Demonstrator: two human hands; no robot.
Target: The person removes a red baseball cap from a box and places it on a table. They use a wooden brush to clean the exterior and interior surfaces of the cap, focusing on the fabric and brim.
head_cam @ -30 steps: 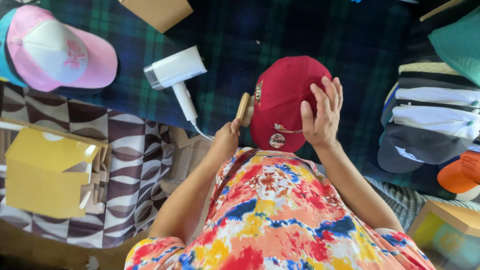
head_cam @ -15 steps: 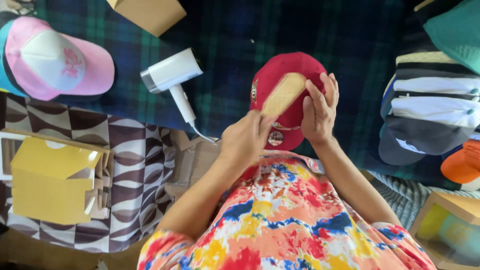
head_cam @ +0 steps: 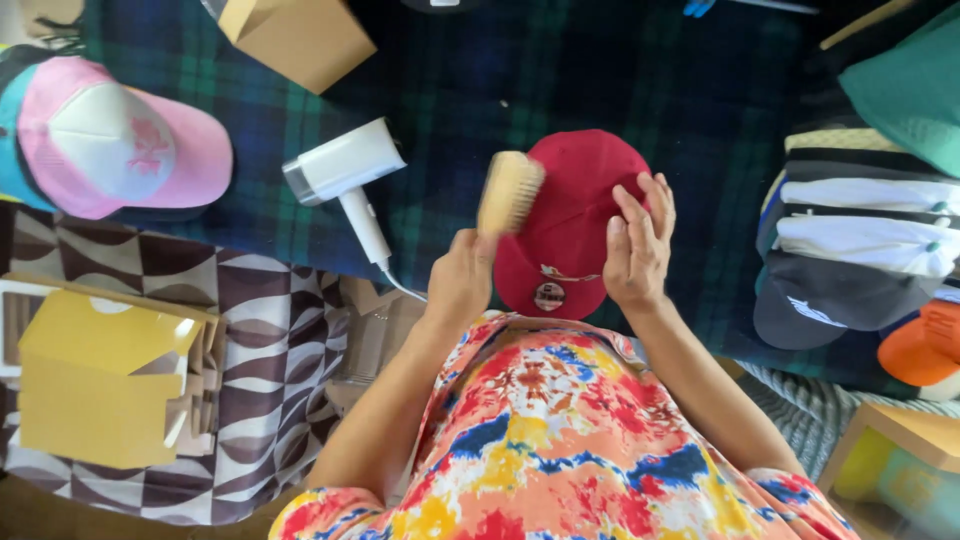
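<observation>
Head view, the only one: left hand [head_cam: 462, 282] is closed around the handle of a pale wooden brush [head_cam: 510, 192], its fingers curled so the handle itself is hidden inside the fist; the brush head is blurred, and it lies against the left edge of the red cap [head_cam: 570, 220], though whether the bristles press the cloth cannot be told. Right hand [head_cam: 637, 245] lies flat on the right side of that cap, fingers spread a little and pointing away from the body, steadying it. Cap rests on a dark green plaid cloth [head_cam: 700, 110], brim toward the person, with a small round sticker on the brim. Just left of the brush lies a white hair dryer [head_cam: 345, 170], its cord running out of sight behind the left forearm. Farther left sits a pink and white cap [head_cam: 120, 150], partly cut off by the frame. A cardboard box [head_cam: 295, 40] is cropped at the top edge. At right a stack of caps [head_cam: 860, 240] runs off the frame; its count is hard to make out. A yellow folded box [head_cam: 100, 385] sits low left on a brown patterned cloth
</observation>
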